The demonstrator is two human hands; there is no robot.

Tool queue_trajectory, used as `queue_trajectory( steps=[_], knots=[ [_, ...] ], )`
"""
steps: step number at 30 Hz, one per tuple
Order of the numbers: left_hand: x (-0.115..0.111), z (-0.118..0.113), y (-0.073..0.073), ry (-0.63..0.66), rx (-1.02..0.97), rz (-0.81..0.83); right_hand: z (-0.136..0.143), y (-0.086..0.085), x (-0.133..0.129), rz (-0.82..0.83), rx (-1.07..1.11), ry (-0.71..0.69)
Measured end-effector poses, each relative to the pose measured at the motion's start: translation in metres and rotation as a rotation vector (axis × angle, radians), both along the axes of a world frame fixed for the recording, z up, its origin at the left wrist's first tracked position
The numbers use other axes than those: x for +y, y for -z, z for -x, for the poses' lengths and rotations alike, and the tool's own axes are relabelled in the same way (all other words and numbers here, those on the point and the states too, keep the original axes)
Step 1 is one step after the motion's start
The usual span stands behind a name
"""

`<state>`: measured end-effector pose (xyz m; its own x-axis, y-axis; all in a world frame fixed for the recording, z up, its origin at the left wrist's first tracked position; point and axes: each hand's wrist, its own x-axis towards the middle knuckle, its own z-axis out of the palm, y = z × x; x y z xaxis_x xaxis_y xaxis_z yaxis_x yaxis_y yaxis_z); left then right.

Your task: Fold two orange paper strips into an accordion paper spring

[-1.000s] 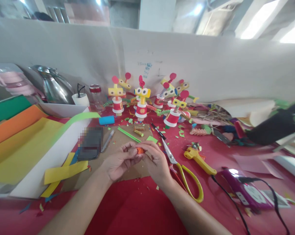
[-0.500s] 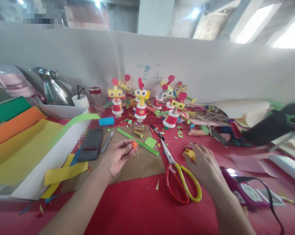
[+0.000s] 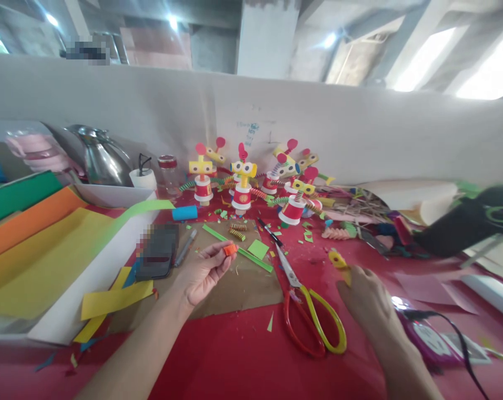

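My left hand (image 3: 209,272) pinches a small orange folded paper piece (image 3: 230,250) between thumb and fingertips, above the brown board (image 3: 247,289). On that board lie a green paper strip (image 3: 255,259), a green paper square (image 3: 259,248) and folded paper springs (image 3: 237,234). My right hand (image 3: 365,294) is closed around a small yellow object (image 3: 338,264) at the right; its exact kind is unclear and the palm side is hidden. Between my hands, large scissors (image 3: 295,283) with one red and one yellow handle lie on the red tabletop (image 3: 218,355).
Several paper-cup figures (image 3: 243,194) stand at the back by the white partition (image 3: 151,100). To the left are a box (image 3: 68,300) of coloured paper, a phone (image 3: 157,253) and a grey pen (image 3: 185,248). A purple device (image 3: 426,339) with a black cord lies right.
My right hand has moved right, and the yellow object now sticks out past its fingers. My left hand keeps the orange paper piece, turned slightly. The camera view has tilted up a little.
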<state>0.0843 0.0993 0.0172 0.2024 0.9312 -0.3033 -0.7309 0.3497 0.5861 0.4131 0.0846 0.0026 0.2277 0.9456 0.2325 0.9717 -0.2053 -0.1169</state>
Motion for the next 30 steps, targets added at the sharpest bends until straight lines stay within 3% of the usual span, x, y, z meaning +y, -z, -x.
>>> queue_trajectory(
  steps=[3,7,10,17,24,30],
  knots=[
    [-0.001,-0.001,-0.001,-0.009,0.013,-0.012,0.015,-0.021,-0.016,-0.13,0.231,-0.05],
    [-0.002,-0.003,-0.002,-0.02,0.023,-0.042,0.055,-0.044,-0.046,-0.085,0.747,-0.386],
    [-0.003,-0.003,-0.001,-0.007,0.034,-0.069,0.086,-0.05,-0.063,-0.084,0.88,-0.536],
    [-0.004,-0.004,0.002,0.011,0.063,-0.109,0.119,-0.047,-0.068,-0.144,0.87,-0.72],
    [-0.007,-0.004,0.0,0.016,0.095,-0.154,0.118,-0.035,-0.066,-0.227,0.684,-0.712],
    [-0.007,-0.002,0.001,0.044,0.093,-0.215,0.119,-0.035,-0.068,-0.271,0.57,-0.825]
  ],
)
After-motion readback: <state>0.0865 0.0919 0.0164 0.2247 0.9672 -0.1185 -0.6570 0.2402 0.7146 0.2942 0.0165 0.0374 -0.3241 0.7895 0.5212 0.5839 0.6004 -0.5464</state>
